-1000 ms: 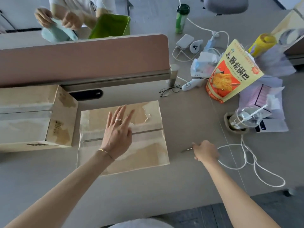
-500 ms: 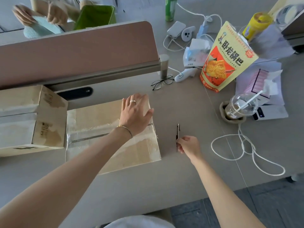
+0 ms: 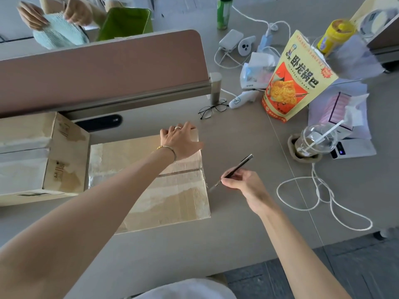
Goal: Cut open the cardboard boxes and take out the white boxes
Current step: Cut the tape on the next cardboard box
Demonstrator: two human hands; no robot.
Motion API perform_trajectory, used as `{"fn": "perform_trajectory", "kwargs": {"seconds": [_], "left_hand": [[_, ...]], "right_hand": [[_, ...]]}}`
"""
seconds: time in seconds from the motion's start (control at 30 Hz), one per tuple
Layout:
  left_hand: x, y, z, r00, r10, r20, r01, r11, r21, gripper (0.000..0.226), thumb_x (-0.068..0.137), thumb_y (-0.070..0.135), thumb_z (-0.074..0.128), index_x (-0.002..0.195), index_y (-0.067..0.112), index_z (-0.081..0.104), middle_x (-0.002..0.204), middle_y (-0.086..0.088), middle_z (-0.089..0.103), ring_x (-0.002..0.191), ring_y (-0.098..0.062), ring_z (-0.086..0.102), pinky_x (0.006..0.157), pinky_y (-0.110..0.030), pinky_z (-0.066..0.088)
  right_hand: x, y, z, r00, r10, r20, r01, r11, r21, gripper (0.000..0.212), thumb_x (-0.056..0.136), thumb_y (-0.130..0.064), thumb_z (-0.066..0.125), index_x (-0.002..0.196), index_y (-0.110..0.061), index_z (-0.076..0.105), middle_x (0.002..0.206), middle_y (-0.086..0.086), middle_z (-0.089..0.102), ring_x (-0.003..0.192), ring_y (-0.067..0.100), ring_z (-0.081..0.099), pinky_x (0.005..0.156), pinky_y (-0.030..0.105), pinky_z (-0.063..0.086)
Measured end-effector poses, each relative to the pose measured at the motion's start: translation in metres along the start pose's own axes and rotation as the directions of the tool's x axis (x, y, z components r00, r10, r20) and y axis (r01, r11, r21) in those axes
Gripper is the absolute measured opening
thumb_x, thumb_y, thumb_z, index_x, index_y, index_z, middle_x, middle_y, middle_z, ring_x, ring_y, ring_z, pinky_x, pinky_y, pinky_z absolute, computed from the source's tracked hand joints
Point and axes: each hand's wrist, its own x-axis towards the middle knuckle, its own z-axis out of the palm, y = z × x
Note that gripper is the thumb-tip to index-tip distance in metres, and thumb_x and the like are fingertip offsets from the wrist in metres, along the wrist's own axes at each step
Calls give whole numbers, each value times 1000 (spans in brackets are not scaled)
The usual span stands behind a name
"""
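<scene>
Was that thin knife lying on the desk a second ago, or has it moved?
Yes. The knife was lying flat on the desk; now the right hand holds it lifted, its tip pointing toward the right edge of the flat cardboard box.

The light is soft and even, like daylight in a room. The tabletop looks pale and a bit washed out. Shadows are faint. Tape on the cardboard box shines a little. Straight lines bend near the edges. The far corners look slightly fuzzy.
</scene>
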Motion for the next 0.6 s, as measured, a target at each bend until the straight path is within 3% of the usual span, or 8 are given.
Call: {"fn": "perform_trajectory", "kwargs": {"seconds": [0.07,0.13,0.17,0.27,0.37,0.5,0.6], "left_hand": [[-2,-1,1,1000,21,1,-21,1000,13,58,77,64,51,126,33,48,131,-2,55,124,-28,45,105,-45,25],[-3,-2,1,1000,28,12,-29,999,32,65,73,68,45,128,33,47,135,-2,52,126,-28,44,107,-46,24],[-2,-2,0,999,27,23,-28,999,36,68,71,69,43,129,33,47,137,-2,51,127,-28,43,108,-46,24],[3,-2,-3,998,19,64,-21,999,34,69,72,71,46,130,35,47,135,-2,52,126,-28,44,108,-47,25],[10,0,-8,993,-31,117,30,999,10,62,74,67,57,129,39,50,131,-2,54,127,-27,45,107,-48,26],[12,4,-9,988,-74,132,77,997,-11,67,63,68,53,125,43,55,127,2,54,127,-25,46,106,-47,27],[11,4,-9,989,-69,133,70,997,-9,70,62,68,50,127,43,55,130,1,52,130,-25,43,110,-48,26]], "right_hand": [[3,-8,5,992,-74,-99,70,996,-46,9,84,0,77,86,-9,80,68,2,68,62,7,60,67,15,46],[6,-15,8,976,-144,-164,142,990,-21,19,89,8,66,92,-5,79,54,7,58,46,12,49,51,19,39],[6,-18,9,970,-170,-175,169,985,-16,24,90,11,60,95,-3,79,54,12,59,45,17,51,50,22,41],[4,-28,11,978,-179,-107,182,983,21,28,91,11,55,102,-1,77,81,19,77,71,30,73,61,33,56],[4,-29,7,985,-169,36,167,985,53,44,93,16,41,119,1,72,102,20,77,83,31,71,66,37,59],[4,-27,-4,975,-175,135,173,985,27,63,87,24,26,131,0,65,115,17,75,86,29,69,69,40,60],[4,-25,-9,973,-199,118,200,980,5,45,101,14,36,129,-3,66,114,13,76,84,31,71,70,41,61]]}}
